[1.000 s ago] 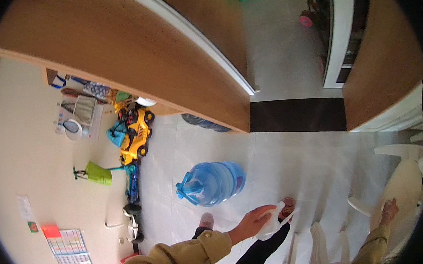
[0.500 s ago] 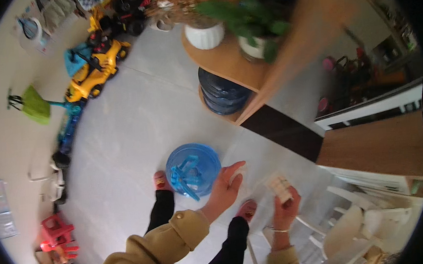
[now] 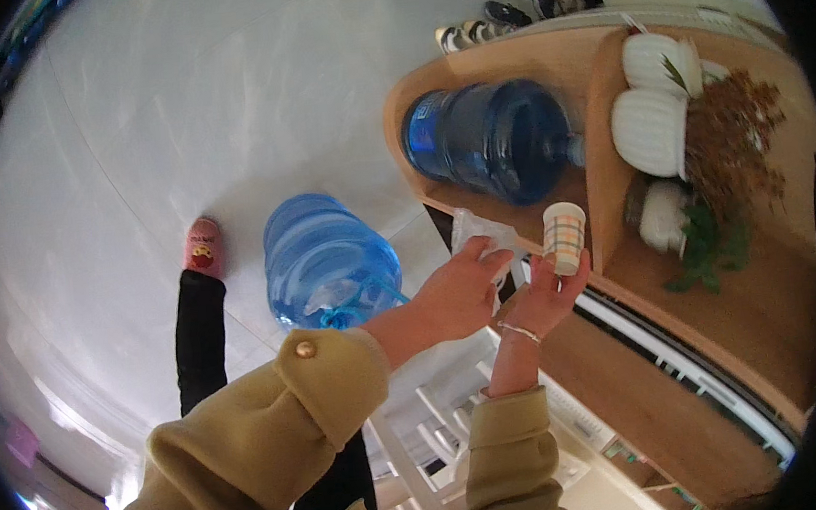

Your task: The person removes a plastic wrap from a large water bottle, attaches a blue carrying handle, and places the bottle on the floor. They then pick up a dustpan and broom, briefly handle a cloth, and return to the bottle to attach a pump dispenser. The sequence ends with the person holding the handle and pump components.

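My left hand [image 3: 454, 294] is closed on a crumpled clear plastic bag [image 3: 479, 230], which sticks out past the fingertips. Beside it, my right hand [image 3: 548, 303] grips a paper cup [image 3: 565, 235] with a checked pattern in pale orange and grey. The cup is held near its lower end, and its rim points up and away from me. Below my left forearm, a large blue water jug [image 3: 321, 247] stands on the floor; a blue plastic carrying handle [image 3: 344, 314] shows at its near end, partly behind my sleeve.
A wooden shelf unit [image 3: 498, 56] rises at the right, with another blue water bottle [image 3: 490, 138] inside. White pots [image 3: 649, 130] and dried plants [image 3: 730, 139] sit on it. Shoes [image 3: 509, 14] line the far side. A white chair [image 3: 415, 465] stands close below my arms.
The view has swung right, toward the shelf unit. The water jug now appears larger and tilted. My hands have come closer together, still holding the plastic bag and the paper cup.
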Tool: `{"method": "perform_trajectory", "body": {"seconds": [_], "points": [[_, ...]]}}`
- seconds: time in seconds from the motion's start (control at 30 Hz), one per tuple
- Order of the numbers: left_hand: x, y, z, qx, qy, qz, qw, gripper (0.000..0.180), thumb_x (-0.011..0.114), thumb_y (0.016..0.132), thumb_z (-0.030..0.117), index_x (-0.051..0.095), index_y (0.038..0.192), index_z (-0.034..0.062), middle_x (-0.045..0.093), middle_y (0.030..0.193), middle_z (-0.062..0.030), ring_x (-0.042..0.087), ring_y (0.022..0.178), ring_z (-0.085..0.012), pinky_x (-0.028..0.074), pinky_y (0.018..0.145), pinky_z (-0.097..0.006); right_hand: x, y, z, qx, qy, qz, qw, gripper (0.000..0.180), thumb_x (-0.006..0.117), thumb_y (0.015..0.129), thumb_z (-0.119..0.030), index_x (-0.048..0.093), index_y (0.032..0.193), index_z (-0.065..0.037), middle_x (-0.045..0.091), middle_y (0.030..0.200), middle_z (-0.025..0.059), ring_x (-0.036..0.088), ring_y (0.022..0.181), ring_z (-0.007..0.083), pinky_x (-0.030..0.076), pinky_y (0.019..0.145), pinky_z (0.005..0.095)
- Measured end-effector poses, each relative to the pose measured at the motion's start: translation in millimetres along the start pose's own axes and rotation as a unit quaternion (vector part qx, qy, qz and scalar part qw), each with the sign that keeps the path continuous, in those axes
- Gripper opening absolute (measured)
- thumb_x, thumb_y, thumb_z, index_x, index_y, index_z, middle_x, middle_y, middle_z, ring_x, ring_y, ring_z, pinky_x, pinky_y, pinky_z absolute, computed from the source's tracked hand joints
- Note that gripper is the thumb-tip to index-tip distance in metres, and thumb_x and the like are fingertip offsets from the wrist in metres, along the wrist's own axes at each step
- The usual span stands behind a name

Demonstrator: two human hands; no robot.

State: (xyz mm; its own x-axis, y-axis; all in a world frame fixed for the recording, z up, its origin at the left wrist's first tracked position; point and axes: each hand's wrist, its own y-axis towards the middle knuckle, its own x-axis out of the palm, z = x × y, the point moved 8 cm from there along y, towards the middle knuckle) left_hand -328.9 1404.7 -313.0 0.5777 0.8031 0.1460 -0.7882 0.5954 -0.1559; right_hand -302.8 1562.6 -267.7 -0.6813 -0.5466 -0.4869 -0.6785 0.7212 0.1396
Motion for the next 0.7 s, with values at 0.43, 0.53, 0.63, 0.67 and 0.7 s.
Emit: {"method": "perform_trajectory", "body": {"seconds": [0.43, 0.53, 0.63, 0.67, 0.7], "points": [[44, 122, -14, 0.099, -0.105, 0.252, 0.957, 0.051, 0.067, 0.073, 0.03, 0.053, 0.116, 0.0049, 0.051, 0.12, -0.0167, 0.057, 0.101, -0.0352, 0.05, 0.079, -0.042, 77, 112, 48, -0.221, -0.039, -0.073, 0.972, 0.052, 0.058, 0.089, -0.01, 0.035, 0.135, -0.004, 0.048, 0.126, 0.0206, 0.055, 0.102, 0.0251, 0.05, 0.084, 0.0336], [50, 142, -21, 0.115, -0.117, 0.223, 0.961, 0.054, 0.069, 0.071, 0.032, 0.053, 0.115, 0.0041, 0.051, 0.12, -0.0165, 0.057, 0.101, -0.0346, 0.05, 0.081, -0.041, 95, 122, 50, -0.224, -0.032, -0.08, 0.971, 0.051, 0.058, 0.089, -0.01, 0.035, 0.135, -0.004, 0.048, 0.126, 0.0207, 0.055, 0.103, 0.0253, 0.05, 0.085, 0.0338], [53, 164, -12, 0.171, -0.083, 0.232, 0.954, 0.054, 0.069, 0.071, 0.028, 0.052, 0.116, 0.0045, 0.049, 0.121, -0.0169, 0.056, 0.102, -0.0356, 0.049, 0.082, -0.04, 107, 128, 54, -0.22, -0.03, -0.093, 0.971, 0.051, 0.059, 0.089, -0.011, 0.036, 0.134, -0.003, 0.048, 0.126, 0.0209, 0.055, 0.103, 0.0254, 0.049, 0.085, 0.034], [51, 164, -6, 0.208, -0.047, 0.262, 0.941, 0.051, 0.067, 0.071, 0.024, 0.052, 0.116, 0.0048, 0.049, 0.121, -0.0169, 0.055, 0.102, -0.0357, 0.049, 0.082, -0.04, 109, 133, 54, -0.219, -0.033, -0.095, 0.97, 0.05, 0.059, 0.089, -0.011, 0.037, 0.133, -0.003, 0.048, 0.126, 0.0209, 0.055, 0.103, 0.0254, 0.049, 0.086, 0.0341], [50, 164, 1, 0.245, -0.011, 0.292, 0.925, 0.049, 0.066, 0.071, 0.021, 0.052, 0.116, 0.0051, 0.049, 0.122, -0.0168, 0.055, 0.103, -0.0359, 0.049, 0.082, -0.04, 113, 141, 54, -0.221, -0.036, -0.097, 0.97, 0.05, 0.059, 0.089, -0.011, 0.037, 0.133, -0.003, 0.048, 0.126, 0.021, 0.055, 0.104, 0.0255, 0.049, 0.086, 0.0342]]}}
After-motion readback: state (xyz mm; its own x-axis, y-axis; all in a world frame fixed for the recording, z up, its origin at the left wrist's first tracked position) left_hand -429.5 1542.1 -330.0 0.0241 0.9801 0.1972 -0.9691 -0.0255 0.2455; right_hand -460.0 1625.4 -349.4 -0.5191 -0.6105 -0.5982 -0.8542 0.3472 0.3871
